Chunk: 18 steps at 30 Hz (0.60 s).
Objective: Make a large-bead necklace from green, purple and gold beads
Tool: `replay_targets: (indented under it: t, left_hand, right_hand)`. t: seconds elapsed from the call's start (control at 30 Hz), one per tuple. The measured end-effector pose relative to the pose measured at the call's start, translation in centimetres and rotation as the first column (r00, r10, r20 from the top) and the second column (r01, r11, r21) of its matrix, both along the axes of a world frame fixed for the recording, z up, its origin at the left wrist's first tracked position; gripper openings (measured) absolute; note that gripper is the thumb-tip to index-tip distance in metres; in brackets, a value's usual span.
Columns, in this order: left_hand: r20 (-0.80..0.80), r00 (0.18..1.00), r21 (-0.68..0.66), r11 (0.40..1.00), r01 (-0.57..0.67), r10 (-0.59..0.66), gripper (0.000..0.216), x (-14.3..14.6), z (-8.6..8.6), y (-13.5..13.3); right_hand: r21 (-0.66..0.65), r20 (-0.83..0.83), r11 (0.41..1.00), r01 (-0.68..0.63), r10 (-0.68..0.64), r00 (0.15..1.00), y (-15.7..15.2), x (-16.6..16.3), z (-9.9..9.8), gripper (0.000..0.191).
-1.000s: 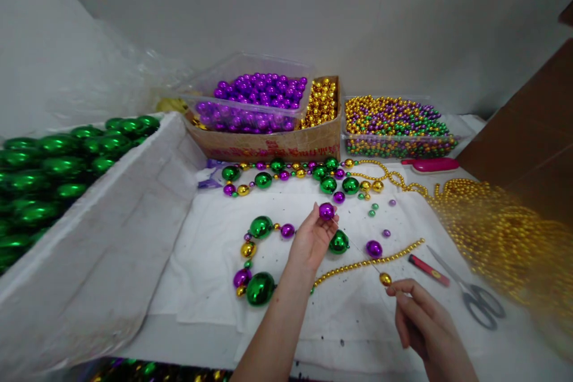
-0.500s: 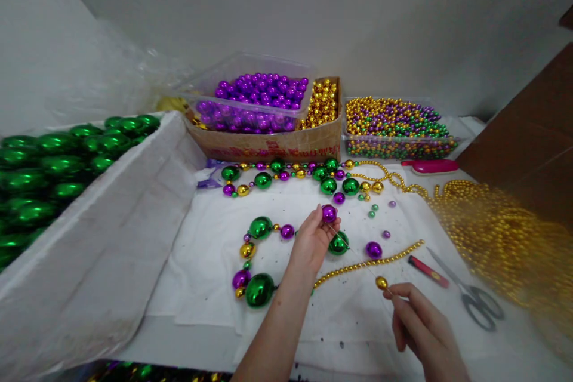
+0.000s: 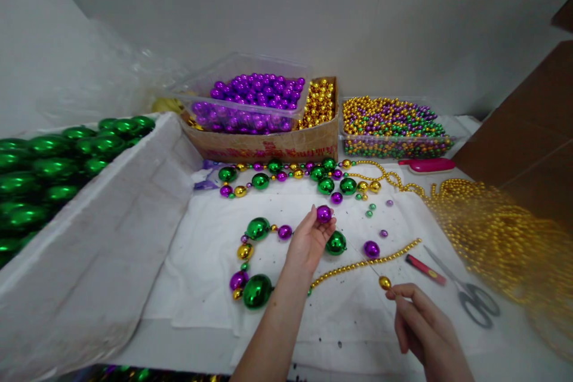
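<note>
A shiny purple bead (image 3: 324, 213) rests in the fingertips of my left hand (image 3: 308, 242), which is curled around it with the palm turned up. My right hand (image 3: 418, 316) pinches a thin pale thread (image 3: 370, 265) at the lower right. On that thread, right beside my right fingertips, sits a gold bead (image 3: 384, 282). A partly strung necklace of large green, purple and gold beads curves on the white cloth, with a green bead (image 3: 258, 291) at its near end. Another green bead (image 3: 335, 243) lies just right of my left hand. A loose purple bead (image 3: 371, 249) touches a gold bead strand (image 3: 349, 268).
Scissors (image 3: 477, 301), a red lighter-like stick (image 3: 425, 269) and a pink-handled tool (image 3: 427, 165) lie right. Gold bead chains (image 3: 501, 239) heap there. Behind stand a cardboard box (image 3: 268, 146) and a tub of small beads (image 3: 396, 146). A white foam box (image 3: 111, 239) fills the left.
My hands have drawn slightly apart: the right, with the gold bead, a little rightward and the left a little leftward. The whole view has shifted slightly.
</note>
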<state>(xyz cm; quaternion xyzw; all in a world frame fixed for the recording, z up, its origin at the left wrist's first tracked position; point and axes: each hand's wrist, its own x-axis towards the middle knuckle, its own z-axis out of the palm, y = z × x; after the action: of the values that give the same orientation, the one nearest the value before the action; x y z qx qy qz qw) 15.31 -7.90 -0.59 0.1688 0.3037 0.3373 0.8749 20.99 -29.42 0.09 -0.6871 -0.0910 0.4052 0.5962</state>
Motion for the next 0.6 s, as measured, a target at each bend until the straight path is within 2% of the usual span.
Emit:
replay_targets:
  t: [0.17, 0.27, 0.33, 0.4, 0.47, 0.6]
  left_hand:
    - [-0.014, 1.000, 0.046, 0.999, 0.005, -0.005, 0.018, -0.2, -0.1, 0.3]
    - [-0.079, 0.997, 0.208, 0.977, 0.044, -0.028, 0.022, 0.2, -0.3, 0.8]
    - [-0.213, 0.974, 0.392, 0.907, 0.153, -0.072, 0.024, 0.9, -0.5, 1.4]
    - [-0.379, 0.922, 0.530, 0.796, 0.292, -0.086, 0.025, 1.9, -0.9, 2.1]
    - [-0.496, 0.865, 0.584, 0.709, 0.395, -0.074, 0.024, 3.0, -1.5, 2.7]
    - [-0.591, 0.804, 0.612, 0.611, 0.502, -0.069, 0.021, 4.7, -3.0, 3.2]
  right_hand:
    - [-0.016, 0.002, 1.000, 0.019, -0.019, 1.000, -0.1, 0.2, 0.5, 0.039]
    - [0.000, -0.002, 1.000, 0.030, -0.030, 1.000, -0.3, 0.8, 0.4, 0.037]
    - [0.008, -0.006, 1.000, 0.029, -0.029, 1.000, -0.5, 1.2, 0.2, 0.038]
    - [0.012, 0.003, 0.999, 0.037, -0.037, 0.999, -0.7, 1.5, 0.1, 0.039]
    - [0.013, 0.017, 0.998, 0.056, -0.056, 0.998, -0.8, 1.6, 0.2, 0.040]
    - [0.023, 0.028, 0.996, 0.083, -0.083, 0.996, -0.8, 1.6, 0.7, 0.040]
